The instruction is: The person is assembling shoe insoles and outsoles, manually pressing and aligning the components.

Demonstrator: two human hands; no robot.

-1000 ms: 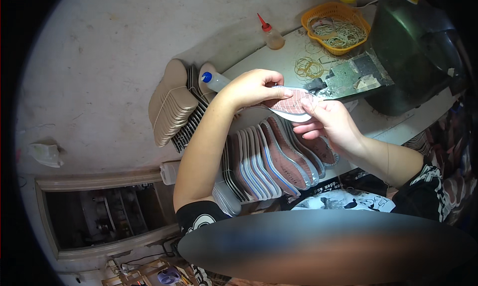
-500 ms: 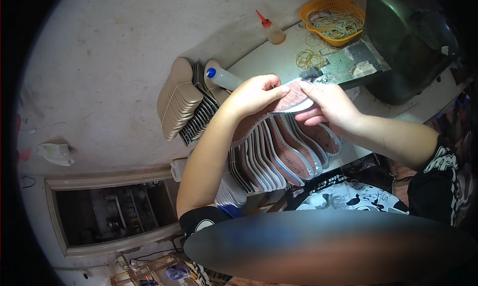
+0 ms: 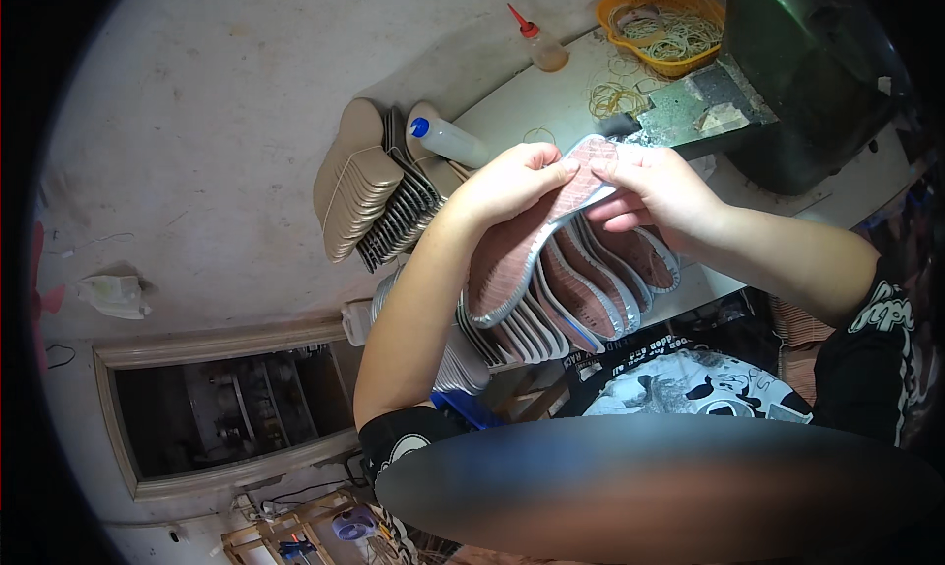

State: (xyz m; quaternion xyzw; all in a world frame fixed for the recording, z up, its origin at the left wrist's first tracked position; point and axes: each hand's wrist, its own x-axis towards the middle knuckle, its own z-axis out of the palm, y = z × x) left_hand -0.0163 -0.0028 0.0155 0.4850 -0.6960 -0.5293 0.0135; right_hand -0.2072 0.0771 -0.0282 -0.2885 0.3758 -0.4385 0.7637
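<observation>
Both my hands hold one shoe insole (image 3: 504,265), its pinkish-brown ribbed face up and a silvery-white rim folded around its edge. My left hand (image 3: 512,186) pinches its side near the upper end, thumb on top. At that same end my right hand (image 3: 669,193) grips the rim between thumb and fingers. The insole slants down to the left over a row of similar insoles (image 3: 583,304) on the table. Just beyond its tip is a small black part (image 3: 618,125) of a green machine (image 3: 802,83); I cannot tell whether they touch.
Banded beige and black insoles (image 3: 359,186) stand against the wall at left, beside a blue-capped white bottle (image 3: 453,144). Farther back are a red-tipped squeeze bottle (image 3: 544,51), loose rubber bands (image 3: 617,99) and an orange basket (image 3: 612,6) of bands. A framed opening (image 3: 236,408) lies lower left.
The held insole has turned, so its wide lower end now shows more fully over the row. Both hands keep hold near its upper end, and the right fingers have shifted slightly.
</observation>
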